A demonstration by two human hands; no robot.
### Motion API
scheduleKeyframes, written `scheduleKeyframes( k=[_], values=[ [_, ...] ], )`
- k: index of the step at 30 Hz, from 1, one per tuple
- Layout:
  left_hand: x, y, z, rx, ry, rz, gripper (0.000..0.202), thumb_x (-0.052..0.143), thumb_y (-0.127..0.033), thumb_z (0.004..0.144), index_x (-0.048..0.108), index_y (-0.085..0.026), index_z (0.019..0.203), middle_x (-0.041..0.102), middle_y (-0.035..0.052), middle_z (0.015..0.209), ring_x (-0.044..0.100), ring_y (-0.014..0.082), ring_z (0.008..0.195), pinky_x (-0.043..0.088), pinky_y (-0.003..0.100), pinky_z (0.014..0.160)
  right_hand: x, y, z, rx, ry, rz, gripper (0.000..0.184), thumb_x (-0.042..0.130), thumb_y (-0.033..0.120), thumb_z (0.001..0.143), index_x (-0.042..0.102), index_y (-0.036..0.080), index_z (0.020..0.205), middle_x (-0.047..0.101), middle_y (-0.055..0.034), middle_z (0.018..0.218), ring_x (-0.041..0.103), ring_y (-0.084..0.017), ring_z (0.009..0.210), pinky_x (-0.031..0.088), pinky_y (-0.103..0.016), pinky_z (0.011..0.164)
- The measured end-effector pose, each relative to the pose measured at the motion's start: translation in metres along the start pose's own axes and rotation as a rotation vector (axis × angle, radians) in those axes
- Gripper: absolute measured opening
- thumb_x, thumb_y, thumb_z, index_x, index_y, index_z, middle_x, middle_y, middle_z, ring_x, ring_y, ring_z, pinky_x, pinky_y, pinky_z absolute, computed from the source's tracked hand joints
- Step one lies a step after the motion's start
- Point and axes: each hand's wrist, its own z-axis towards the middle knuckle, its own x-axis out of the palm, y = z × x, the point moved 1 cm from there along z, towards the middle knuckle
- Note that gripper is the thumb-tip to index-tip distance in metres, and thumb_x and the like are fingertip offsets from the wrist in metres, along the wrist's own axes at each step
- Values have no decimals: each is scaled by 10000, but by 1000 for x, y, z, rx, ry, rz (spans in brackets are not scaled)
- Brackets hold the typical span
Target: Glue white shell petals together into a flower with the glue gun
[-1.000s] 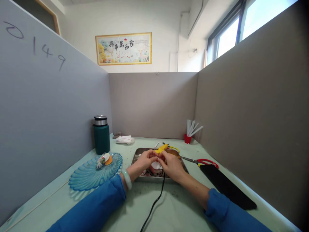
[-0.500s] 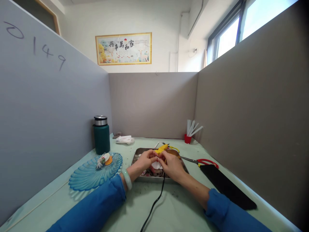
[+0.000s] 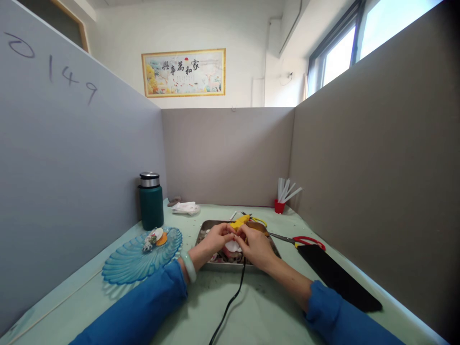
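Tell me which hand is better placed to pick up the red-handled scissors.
Right, most likely. The scissors lie just right of the tray, close beside the right hand; the left hand would have to cross over it.

Bright daylight from the window [image 3: 354, 43] at upper right, panes blown out white. Right partition [image 3: 377, 167] shaded, lower right corner vignetted dark. Soft shadows under the sleeves on the table [image 3: 262, 306]. Wide-angle bowing at the edges. Overall sharp, but left hand [image 3: 214, 238] and right hand [image 3: 256, 245] are small, with soft finger detail.
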Motion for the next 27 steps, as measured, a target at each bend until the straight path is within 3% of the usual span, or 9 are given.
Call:
scheduleKeyframes(
  k=[12, 27],
  values=[
    [1, -3, -2, 7, -12, 24, 238, 620, -309, 657, 502, -138, 772, 524, -5, 655, 528, 112, 541, 456, 205, 382, 1, 0, 0, -5, 9, 10, 184, 436, 354, 829, 544, 206, 811, 612, -6, 711, 543, -132, 661, 311, -205, 575],
    [0, 0, -1, -29, 27, 38, 283, 614, -342, 663, 482, -159, 834, 547, -4, 685, 546, 128, 569, 470, 239, 417, 0, 1, 1, 25, 46, 0, 216, 431, 370, 833, 551, 191, 823, 616, -18, 728, 546, -132, 678, 307, -207, 585]
  ],
)
